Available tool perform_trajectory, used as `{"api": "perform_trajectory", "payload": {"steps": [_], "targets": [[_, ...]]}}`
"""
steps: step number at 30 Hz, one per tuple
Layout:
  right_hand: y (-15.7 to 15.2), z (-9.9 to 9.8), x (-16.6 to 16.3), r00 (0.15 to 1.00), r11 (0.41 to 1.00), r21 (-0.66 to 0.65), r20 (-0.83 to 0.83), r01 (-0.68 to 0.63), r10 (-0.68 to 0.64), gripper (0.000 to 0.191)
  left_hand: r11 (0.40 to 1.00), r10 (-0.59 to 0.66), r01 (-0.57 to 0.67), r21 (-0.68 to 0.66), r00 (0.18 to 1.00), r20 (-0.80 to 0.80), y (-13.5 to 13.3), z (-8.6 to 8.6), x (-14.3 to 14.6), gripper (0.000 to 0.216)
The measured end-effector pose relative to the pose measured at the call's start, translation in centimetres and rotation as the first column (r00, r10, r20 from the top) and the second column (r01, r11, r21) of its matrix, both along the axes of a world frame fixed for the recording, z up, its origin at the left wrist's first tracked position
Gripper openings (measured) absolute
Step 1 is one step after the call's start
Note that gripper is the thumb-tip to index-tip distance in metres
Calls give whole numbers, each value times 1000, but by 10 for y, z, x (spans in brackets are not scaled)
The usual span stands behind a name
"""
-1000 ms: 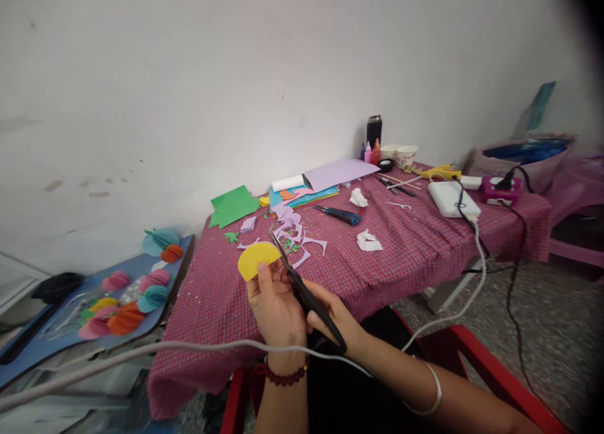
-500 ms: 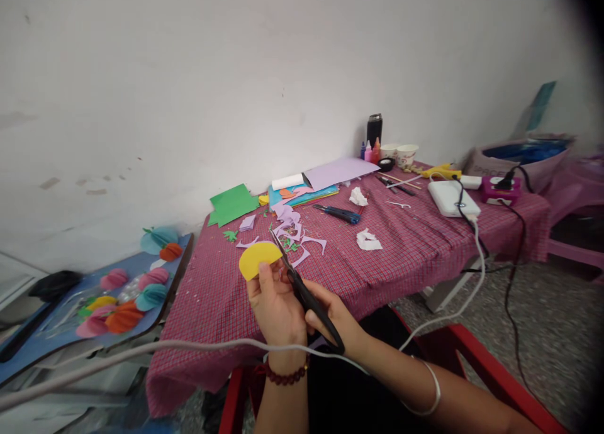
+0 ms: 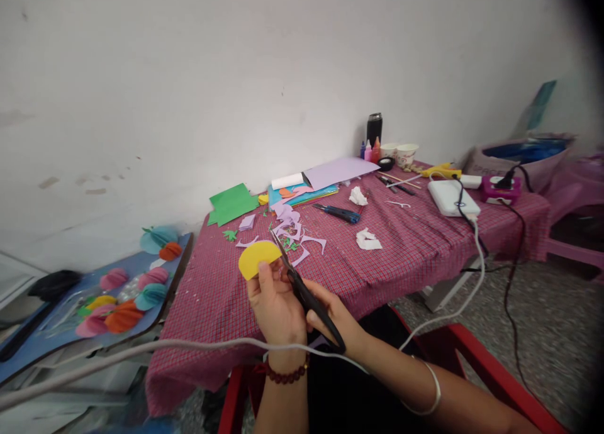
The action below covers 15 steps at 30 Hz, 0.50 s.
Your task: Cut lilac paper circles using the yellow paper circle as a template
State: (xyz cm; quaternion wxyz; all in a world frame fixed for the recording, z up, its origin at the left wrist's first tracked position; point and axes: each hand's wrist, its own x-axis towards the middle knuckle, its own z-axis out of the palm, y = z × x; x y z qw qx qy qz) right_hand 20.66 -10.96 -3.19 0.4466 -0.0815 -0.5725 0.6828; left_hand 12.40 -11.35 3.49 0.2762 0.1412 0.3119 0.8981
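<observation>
My left hand (image 3: 275, 308) pinches a folded yellow paper half-circle (image 3: 257, 258) above the near edge of the checked red tablecloth (image 3: 401, 251). My right hand (image 3: 337, 321) is closed round the black handles of a pair of scissors (image 3: 302, 289), whose blades run up along the right edge of the yellow paper. Lilac paper scraps (image 3: 295, 229) lie on the cloth just beyond the blades.
Green paper (image 3: 232, 203), a stack of coloured sheets (image 3: 306, 192), blue-handled scissors (image 3: 340, 214), paint bottles and cups (image 3: 387, 151), a yellow glue gun (image 3: 441, 171) and a white box (image 3: 450, 198) lie on the table. A blue board of paper balls (image 3: 123, 295) leans at left. Cables (image 3: 472, 277) cross in front.
Almost nothing differs; the hands, yellow paper and scissors keep their place, with only a slight shift of the view.
</observation>
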Motion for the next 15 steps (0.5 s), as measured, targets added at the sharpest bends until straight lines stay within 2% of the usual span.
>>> {"api": "perform_trajectory", "payload": {"steps": [5,15], "targets": [[0,-2,-2,997,999,-21,-70,-26,24,60,1000,-10,10,0,1000,1,0,0,2,10],[-1,0,-1,1000,999,-46,-29,5,-6,62,1000,-11,11,-22,1000,-16,-1,-1,3,8]]}}
